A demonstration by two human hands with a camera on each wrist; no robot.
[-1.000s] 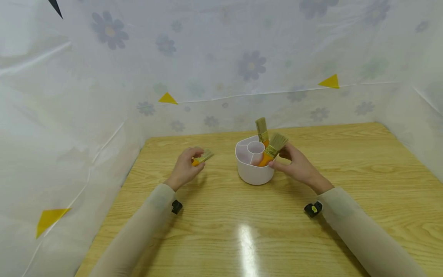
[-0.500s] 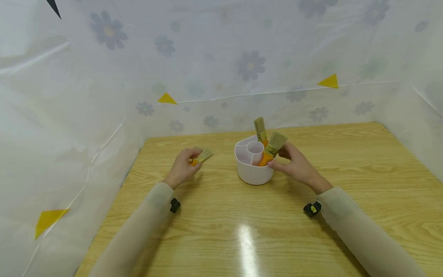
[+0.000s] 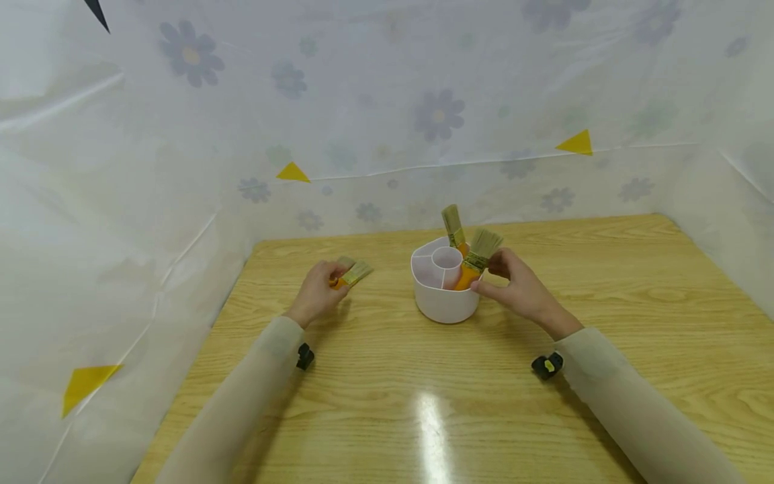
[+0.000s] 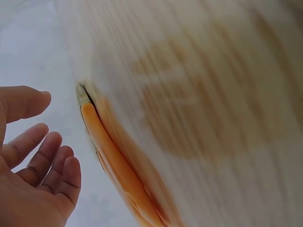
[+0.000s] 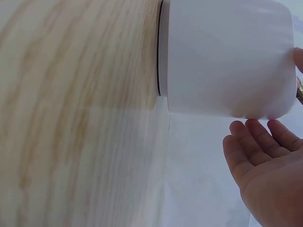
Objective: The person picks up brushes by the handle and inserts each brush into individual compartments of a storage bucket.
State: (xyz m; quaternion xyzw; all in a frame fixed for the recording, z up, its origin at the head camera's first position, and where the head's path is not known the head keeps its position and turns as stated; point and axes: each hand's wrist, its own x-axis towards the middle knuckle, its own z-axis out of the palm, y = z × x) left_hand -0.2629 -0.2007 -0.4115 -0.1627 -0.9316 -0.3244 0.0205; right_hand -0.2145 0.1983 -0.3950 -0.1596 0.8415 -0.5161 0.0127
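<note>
A: What's on the table [image 3: 363, 376]?

B: The white pot [image 3: 444, 306], toward 12 o'clock. At its 3 o'clock the right hand [image 3: 520, 289] is spread, fingertips touching the outer wall. Well apart at 9 o'clock, the left hand [image 3: 314, 292] has thumb and fingers parted beside 2 loose brushes; the nearer brush [image 3: 355, 273] points its bristles to 2 o'clock.

A: And inside?

B: The wide brush [image 3: 474, 262] leans to 1 o'clock; the narrow brush [image 3: 453, 228], behind, tips to 11.

A: How best to pick up?

B: I'd close squarely round 1 handle — those 2 lie near enough that a sloppy pinch could drag both. Light support should suit the pot.

A: What's unclear?

B: Most of the farther brush [image 3: 346, 261] is hidden, the left wrist view cuts off a handle end, and I can't tell whether the right thumb touches the wide brush.
</note>
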